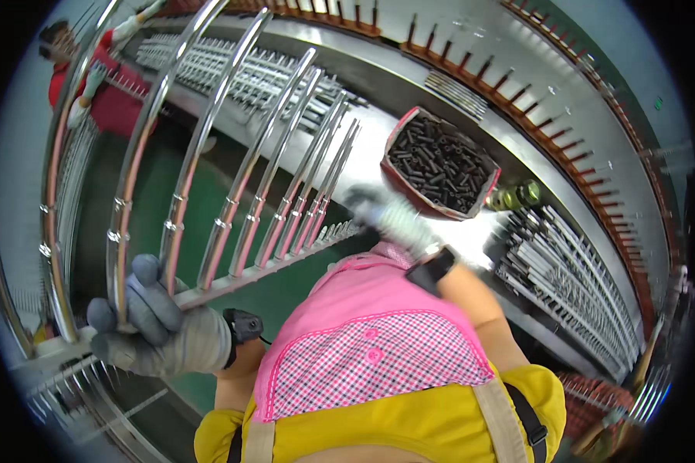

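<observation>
My left hand (158, 336), in a grey glove, is closed round the near part of a pale rail (228, 285). Its fingers wrap the foot of one of the shiny chrome tubes (179, 212) that stand in a row along the rail. These tubes curve at the top and have a ringed joint partway up. Over by the rail's far end, my right hand (394, 220) is gloved too and smeared by motion. Its fingers cannot be made out, nor whether they hold anything. Beside it stands a red-sided box (401, 187) full of small dark cylinders (444, 162).
A metal bench (363, 143) runs behind the box. On it lie a green-and-yellow can (516, 196), a pile of metal rods (560, 282) and rows of metal parts (224, 73). Racks of upright pegs (510, 96) line the back. Another person (104, 77) stands at far left.
</observation>
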A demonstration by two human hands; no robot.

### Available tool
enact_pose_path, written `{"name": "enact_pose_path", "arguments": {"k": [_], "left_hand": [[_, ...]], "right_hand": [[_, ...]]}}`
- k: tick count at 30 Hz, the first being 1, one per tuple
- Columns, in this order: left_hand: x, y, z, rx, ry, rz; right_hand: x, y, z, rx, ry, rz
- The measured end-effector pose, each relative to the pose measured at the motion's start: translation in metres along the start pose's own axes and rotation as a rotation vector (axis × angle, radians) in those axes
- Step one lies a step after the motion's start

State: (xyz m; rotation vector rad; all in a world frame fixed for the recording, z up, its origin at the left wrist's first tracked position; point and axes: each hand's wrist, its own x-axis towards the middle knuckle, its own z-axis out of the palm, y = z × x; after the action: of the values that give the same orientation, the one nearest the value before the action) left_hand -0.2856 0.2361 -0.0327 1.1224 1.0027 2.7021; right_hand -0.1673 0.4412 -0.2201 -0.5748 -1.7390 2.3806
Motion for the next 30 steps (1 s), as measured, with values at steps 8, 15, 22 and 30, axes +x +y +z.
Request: {"name": "enact_pose_path", "arguments": {"k": [8,15,22,30], "left_hand": [[0.003,-0.024,-0.012,-0.142,0.04,-0.102],[-0.004,-0.041,-0.005,0.154,0.363,0.01],[-0.014,-0.053,0.018,0.106,0.203,0.011],[-0.035,-0.019,0.01,0.067,0.061,0.012]], "right_hand": [[0.017,0.044,0.058,0.134,-0.081,0.006],[0.012,0.021,0.008,0.281,-0.118,0.12],[0.008,0.014,0.026,0.259,-0.117,0.054],[-0.005,-0.043,-0.248,0.001,1.382,-0.582]]}}
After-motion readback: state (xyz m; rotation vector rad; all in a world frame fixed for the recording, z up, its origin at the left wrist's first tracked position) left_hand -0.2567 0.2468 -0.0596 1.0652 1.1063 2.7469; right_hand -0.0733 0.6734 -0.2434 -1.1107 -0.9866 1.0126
